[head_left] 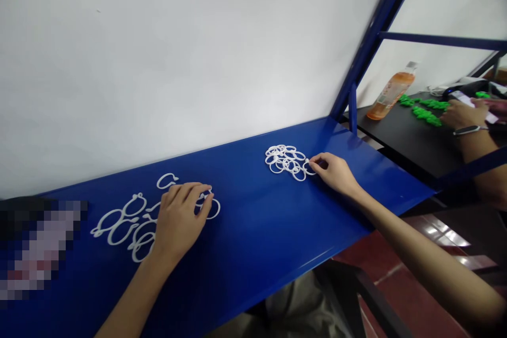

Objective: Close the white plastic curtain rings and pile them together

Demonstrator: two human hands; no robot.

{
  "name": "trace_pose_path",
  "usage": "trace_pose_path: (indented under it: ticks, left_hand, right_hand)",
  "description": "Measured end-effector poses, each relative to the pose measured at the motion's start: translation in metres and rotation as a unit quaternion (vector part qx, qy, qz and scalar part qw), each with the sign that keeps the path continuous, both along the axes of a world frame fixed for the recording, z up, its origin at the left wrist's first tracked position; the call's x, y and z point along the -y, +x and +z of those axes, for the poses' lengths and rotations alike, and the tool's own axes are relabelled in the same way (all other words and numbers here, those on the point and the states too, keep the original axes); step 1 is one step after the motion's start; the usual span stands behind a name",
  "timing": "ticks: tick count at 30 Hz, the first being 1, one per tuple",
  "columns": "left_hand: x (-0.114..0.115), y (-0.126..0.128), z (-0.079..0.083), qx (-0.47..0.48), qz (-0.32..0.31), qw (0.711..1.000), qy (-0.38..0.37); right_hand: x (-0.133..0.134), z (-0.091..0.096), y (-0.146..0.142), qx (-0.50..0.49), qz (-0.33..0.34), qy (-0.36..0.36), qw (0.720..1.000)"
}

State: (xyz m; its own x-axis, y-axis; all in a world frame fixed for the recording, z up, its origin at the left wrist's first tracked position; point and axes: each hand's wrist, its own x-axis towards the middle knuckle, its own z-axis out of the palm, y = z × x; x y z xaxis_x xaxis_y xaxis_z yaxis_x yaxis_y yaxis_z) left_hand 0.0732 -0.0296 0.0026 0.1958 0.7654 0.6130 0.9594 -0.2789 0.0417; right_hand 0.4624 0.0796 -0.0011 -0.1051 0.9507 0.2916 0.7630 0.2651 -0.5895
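A blue shelf [253,232] runs across the view against a white wall. On its left lie several large white plastic hook rings [119,222], some linked together. My left hand [180,216] rests palm down on them, its fingertips pinching one ring [212,206]. Further right sits a pile of small white rings [285,161]. My right hand [335,171] reaches to the pile's right edge, thumb and forefinger pinched on one small ring [309,167].
A blue upright post [372,37] stands at the shelf's right end. Beyond it is a black table [400,137] with an orange drink bottle [390,92] and green pieces [422,108]. Another person's hand [465,113] works there. A blurred patch covers the lower left.
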Motion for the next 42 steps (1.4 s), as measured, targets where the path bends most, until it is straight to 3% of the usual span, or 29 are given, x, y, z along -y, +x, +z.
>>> trace_pose_path:
  ticks: [6, 22, 32, 34, 37, 39, 42]
  left_hand:
    - [-0.002, -0.008, -0.008, 0.025, 0.016, 0.996, -0.079]
    - [-0.003, -0.021, -0.001, 0.052, 0.033, 0.988, -0.143]
    - [0.000, -0.015, -0.003, 0.052, 0.007, 0.983, -0.176]
    - [-0.001, -0.013, -0.005, 0.047, 0.004, 0.984, -0.172]
    - [-0.002, -0.012, -0.008, 0.036, 0.004, 0.986, -0.162]
    - [-0.002, -0.011, -0.008, 0.030, 0.004, 0.987, -0.156]
    - [-0.002, -0.011, -0.009, 0.028, 0.001, 0.989, -0.144]
  right_hand:
    - [-0.006, -0.006, -0.005, -0.003, -0.001, -0.019, 1.000]
    - [0.000, -0.011, 0.002, -0.028, -0.015, -0.005, 0.999]
    - [0.001, -0.010, 0.000, -0.028, -0.009, -0.008, 1.000]
    - [0.002, -0.009, 0.001, -0.024, -0.016, 0.007, 1.000]
    - [0.008, -0.003, -0.004, -0.007, -0.029, 0.092, 0.995]
    - [0.019, 0.005, -0.018, -0.001, 0.010, 0.142, 0.990]
    - [0.042, 0.013, -0.064, -0.018, 0.185, 0.124, 0.975]
